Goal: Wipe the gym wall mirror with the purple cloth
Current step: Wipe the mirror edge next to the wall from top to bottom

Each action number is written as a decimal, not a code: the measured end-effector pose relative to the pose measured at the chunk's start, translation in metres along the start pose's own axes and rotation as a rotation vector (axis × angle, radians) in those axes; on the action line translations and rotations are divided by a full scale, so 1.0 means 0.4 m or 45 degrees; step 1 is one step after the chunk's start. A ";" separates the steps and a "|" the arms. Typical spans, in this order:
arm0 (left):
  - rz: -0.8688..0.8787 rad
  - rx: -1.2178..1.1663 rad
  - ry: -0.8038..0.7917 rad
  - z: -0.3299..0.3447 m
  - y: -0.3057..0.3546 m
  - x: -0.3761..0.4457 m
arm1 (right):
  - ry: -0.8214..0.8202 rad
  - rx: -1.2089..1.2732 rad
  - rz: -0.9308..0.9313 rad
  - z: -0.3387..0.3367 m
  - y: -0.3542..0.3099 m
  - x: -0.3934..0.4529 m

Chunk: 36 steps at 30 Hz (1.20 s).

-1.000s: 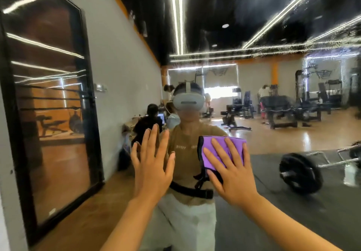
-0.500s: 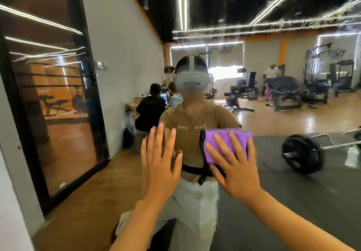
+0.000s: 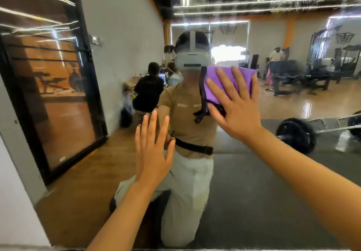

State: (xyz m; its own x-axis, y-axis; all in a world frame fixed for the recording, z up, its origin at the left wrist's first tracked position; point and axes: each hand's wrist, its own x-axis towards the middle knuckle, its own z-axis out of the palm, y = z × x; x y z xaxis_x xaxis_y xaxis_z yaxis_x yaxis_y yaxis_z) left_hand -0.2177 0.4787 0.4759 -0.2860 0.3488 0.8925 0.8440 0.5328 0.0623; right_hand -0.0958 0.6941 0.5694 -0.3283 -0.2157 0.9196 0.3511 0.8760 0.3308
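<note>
Head view, right hand (image 3: pixel 237 114) flat on purple cloth (image 3: pixel 230 81), left hand (image 3: pixel 153 153) beside

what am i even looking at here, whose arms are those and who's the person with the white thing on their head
There is one view, from a camera worn on a person's head, looking forward at a big wall mirror. The two bare arms reaching in from the bottom belong to the wearer. The kneeling figure ahead is that same person's reflection, and the white headset carries the camera. The right hand presses a purple cloth flat against the glass with spread, straight fingers to wipe it. The left hand is open, palm on the glass, holding nothing. The gym room, the barbell and the other people are reflections too. Streaks show along the top of the mirror.
</note>
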 end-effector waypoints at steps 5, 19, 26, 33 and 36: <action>-0.045 -0.026 -0.018 0.002 0.000 -0.008 | 0.050 -0.046 0.138 0.028 -0.063 -0.068; -0.072 -0.064 0.002 0.006 -0.018 -0.028 | -0.200 0.076 -0.269 0.053 -0.142 -0.266; -0.208 -0.092 0.064 0.000 -0.027 -0.036 | 0.077 -0.014 0.173 0.040 -0.138 0.033; -0.146 -0.084 0.030 -0.007 -0.049 -0.043 | -0.262 -0.030 -0.196 0.103 -0.294 -0.357; -0.098 -0.004 -0.013 -0.016 -0.072 -0.040 | -0.298 -0.067 -0.257 0.110 -0.292 -0.389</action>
State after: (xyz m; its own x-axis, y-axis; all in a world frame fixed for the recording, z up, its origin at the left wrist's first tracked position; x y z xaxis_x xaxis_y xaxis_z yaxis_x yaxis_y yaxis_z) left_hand -0.2345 0.4528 0.4625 -0.3548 0.3147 0.8804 0.8208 0.5557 0.1322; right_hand -0.1243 0.6444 0.3785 -0.5869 -0.2722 0.7625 0.3015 0.8005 0.5179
